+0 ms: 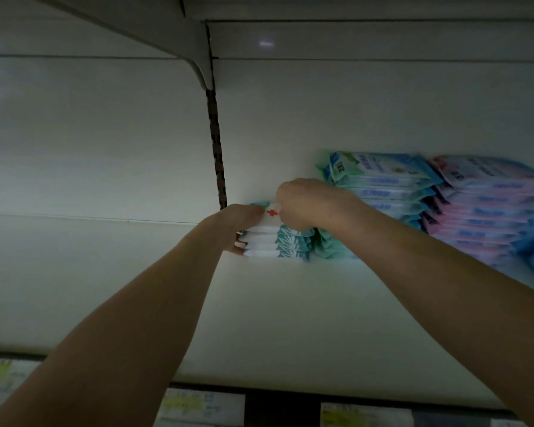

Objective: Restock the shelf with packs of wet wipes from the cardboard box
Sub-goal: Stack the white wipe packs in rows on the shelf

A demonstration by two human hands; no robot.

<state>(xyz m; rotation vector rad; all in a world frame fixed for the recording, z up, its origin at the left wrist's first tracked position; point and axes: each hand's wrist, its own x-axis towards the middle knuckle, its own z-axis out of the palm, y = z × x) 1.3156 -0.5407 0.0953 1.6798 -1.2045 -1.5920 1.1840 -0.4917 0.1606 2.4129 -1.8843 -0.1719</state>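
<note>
Both hands were up at the back of the shelf [290,318], on a short stack [275,246] of white-and-teal wipes. The stack sat flat on the shelf, near the back wall and just right of the slotted post [216,149].

Left hand [235,224]: clamped on the stack's left end, fingers wrapped round the side, fingertips showing against the lower packs.

Right hand [302,204]: fingers curled down on the top pack [270,213], the one with the red cross mark. It looked like a pinch at its right end, but the frame was dim and soft there.

Mint packs [330,249] lay just beside the stack on the right, under the right wrist. Further right was a taller pile of blue-green packs [383,186], then pink packs [487,211] touching it.

Price labels [198,408] ran along the shelf's front edge, text unreadable.
</note>
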